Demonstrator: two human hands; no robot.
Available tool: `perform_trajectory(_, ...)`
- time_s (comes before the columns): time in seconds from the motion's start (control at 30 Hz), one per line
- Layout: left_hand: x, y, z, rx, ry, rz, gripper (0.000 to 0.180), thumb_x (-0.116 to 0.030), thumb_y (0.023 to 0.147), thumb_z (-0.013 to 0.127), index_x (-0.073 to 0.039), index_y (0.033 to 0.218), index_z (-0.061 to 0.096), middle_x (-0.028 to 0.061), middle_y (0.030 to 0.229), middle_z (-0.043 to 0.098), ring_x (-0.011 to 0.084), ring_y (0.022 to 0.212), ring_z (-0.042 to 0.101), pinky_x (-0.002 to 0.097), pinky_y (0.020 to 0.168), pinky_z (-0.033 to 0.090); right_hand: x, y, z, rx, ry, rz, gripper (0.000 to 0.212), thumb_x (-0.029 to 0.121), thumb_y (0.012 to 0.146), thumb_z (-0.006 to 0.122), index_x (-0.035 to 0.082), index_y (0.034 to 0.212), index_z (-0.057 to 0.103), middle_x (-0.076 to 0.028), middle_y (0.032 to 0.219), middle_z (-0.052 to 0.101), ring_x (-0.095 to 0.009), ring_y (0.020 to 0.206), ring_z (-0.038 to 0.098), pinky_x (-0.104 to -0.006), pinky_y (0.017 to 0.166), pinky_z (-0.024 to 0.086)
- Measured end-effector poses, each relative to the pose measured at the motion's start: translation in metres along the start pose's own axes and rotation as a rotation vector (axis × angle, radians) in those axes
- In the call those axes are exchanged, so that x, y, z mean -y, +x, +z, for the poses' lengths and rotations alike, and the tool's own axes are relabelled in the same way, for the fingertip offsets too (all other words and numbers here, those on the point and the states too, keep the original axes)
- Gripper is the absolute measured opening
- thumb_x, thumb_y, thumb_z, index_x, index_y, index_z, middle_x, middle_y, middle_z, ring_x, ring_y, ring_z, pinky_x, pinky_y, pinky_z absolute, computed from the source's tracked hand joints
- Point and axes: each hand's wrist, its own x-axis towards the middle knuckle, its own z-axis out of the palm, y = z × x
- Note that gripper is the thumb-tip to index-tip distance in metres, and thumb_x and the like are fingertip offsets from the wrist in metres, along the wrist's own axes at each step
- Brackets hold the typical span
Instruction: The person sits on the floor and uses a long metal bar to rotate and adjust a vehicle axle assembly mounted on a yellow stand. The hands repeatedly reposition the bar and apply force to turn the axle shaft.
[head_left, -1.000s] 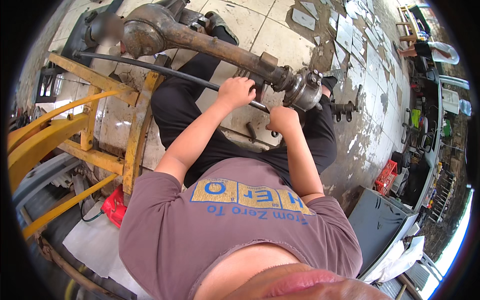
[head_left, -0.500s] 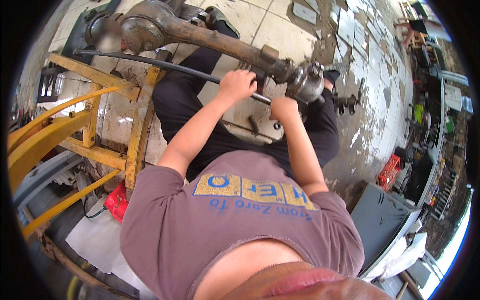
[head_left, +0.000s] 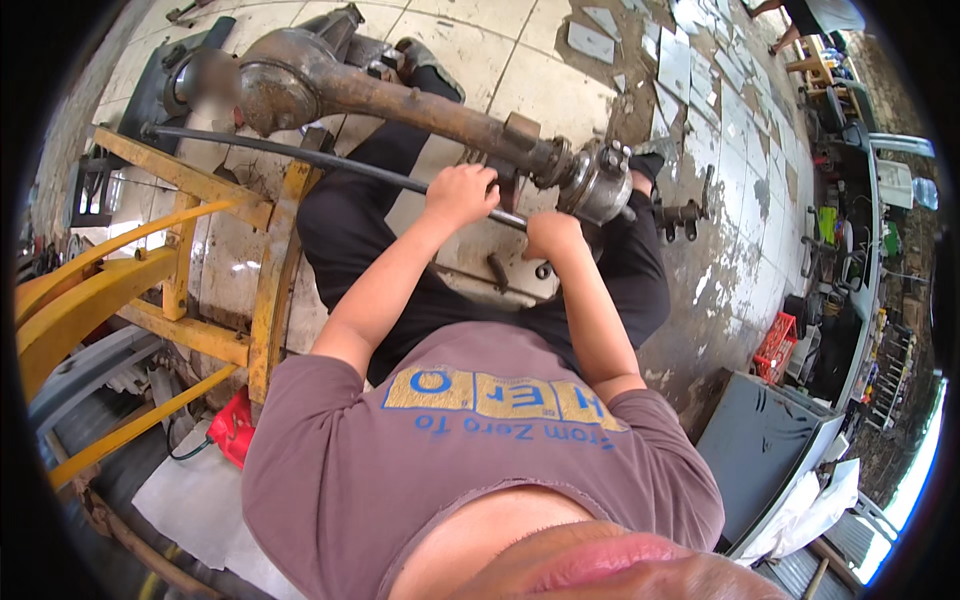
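A long dark metal rod (head_left: pixel 300 155) slants across my lap, its far end at the upper left over the yellow frame. My left hand (head_left: pixel 462 194) is closed around the rod near its right part. My right hand (head_left: pixel 553 236) is closed on the rod's right end, which shows bright bare metal just before the fist. Beyond the rod lies a heavy rusty axle housing (head_left: pixel 430 110), with a bulging round section on the left and a shiny hub (head_left: pixel 597 188) on the right. A short metal piece (head_left: pixel 497 271) and a small ring (head_left: pixel 543 270) are on the floor below my hands.
A yellow metal frame (head_left: pixel 188 330) stands close on my left, with a red container (head_left: pixel 232 428) behind it. At right are a grey cabinet (head_left: pixel 752 440), a red crate (head_left: pixel 775 345) and a metal part (head_left: pixel 684 216). Broken tiles (head_left: pixel 675 75) litter the far floor; another person stands there.
The view has shifted slightly, so the whole scene sits a little differently. Both hands keep their grip on the rod, with little visible movement along it.
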Motion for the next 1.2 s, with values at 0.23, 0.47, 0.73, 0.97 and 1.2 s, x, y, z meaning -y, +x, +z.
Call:
perform_trajectory(0.23, 0.000, 0.001, 0.000, -0.014, -0.022, 0.026, 0.028, -0.034, 0.099, 0.072, -0.013, 0.115, 0.081, 0.0105, 0.109, 0.082, 0.0337, 0.103, 0.078, 0.0493, 0.092, 0.062, 0.000, -0.004, -0.009, 0.058, 0.043, 0.024, 0.043, 0.034, 0.081, 0.095, 0.010, 0.116, 0.088, -0.016, 0.123, 0.085, -0.034, 0.114, 0.082, -0.0459, 0.097, 0.066)
perform_trajectory(0.47, -0.004, -0.006, -0.002, -0.021, -0.035, 0.020, 0.027, -0.034, 0.100, 0.071, -0.013, 0.114, 0.080, 0.0107, 0.107, 0.081, 0.0340, 0.103, 0.078, 0.0510, 0.090, 0.062, 0.004, -0.013, -0.003, 0.009, 0.045, 0.007, 0.029, 0.026, 0.085, 0.089, 0.012, 0.111, 0.089, -0.012, 0.115, 0.087, -0.032, 0.108, 0.084, -0.0464, 0.091, 0.067)
perform_trajectory(0.73, -0.004, -0.005, 0.003, -0.005, -0.002, 0.038, 0.026, -0.033, 0.100, 0.073, -0.014, 0.116, 0.081, 0.0087, 0.107, 0.081, 0.0333, 0.101, 0.078, 0.0495, 0.089, 0.063, 0.002, -0.011, 0.006, -0.069, 0.105, 0.021, 0.029, 0.026, 0.088, 0.083, 0.011, 0.112, 0.089, -0.013, 0.114, 0.087, -0.034, 0.107, 0.084, -0.0478, 0.091, 0.067)
perform_trajectory(0.97, 0.001, -0.002, 0.003, -0.028, -0.001, 0.036, 0.024, -0.031, 0.100, 0.074, -0.014, 0.114, 0.082, 0.0086, 0.102, 0.081, 0.0324, 0.099, 0.079, 0.0484, 0.086, 0.064, 0.009, -0.039, -0.012, -0.091, 0.041, -0.025, 0.035, 0.031, 0.086, 0.089, 0.011, 0.115, 0.090, -0.011, 0.111, 0.087, -0.032, 0.106, 0.084, -0.0458, 0.089, 0.067)
perform_trajectory(1.2, -0.002, -0.002, -0.003, -0.033, -0.003, 0.033, 0.026, -0.033, 0.100, 0.073, -0.015, 0.116, 0.082, 0.0081, 0.104, 0.082, 0.0325, 0.100, 0.079, 0.0487, 0.086, 0.063, 0.011, -0.025, -0.021, 0.064, 0.018, -0.042, 0.031, 0.030, 0.088, 0.088, 0.013, 0.114, 0.090, -0.010, 0.114, 0.088, -0.029, 0.105, 0.085, -0.0447, 0.088, 0.067)
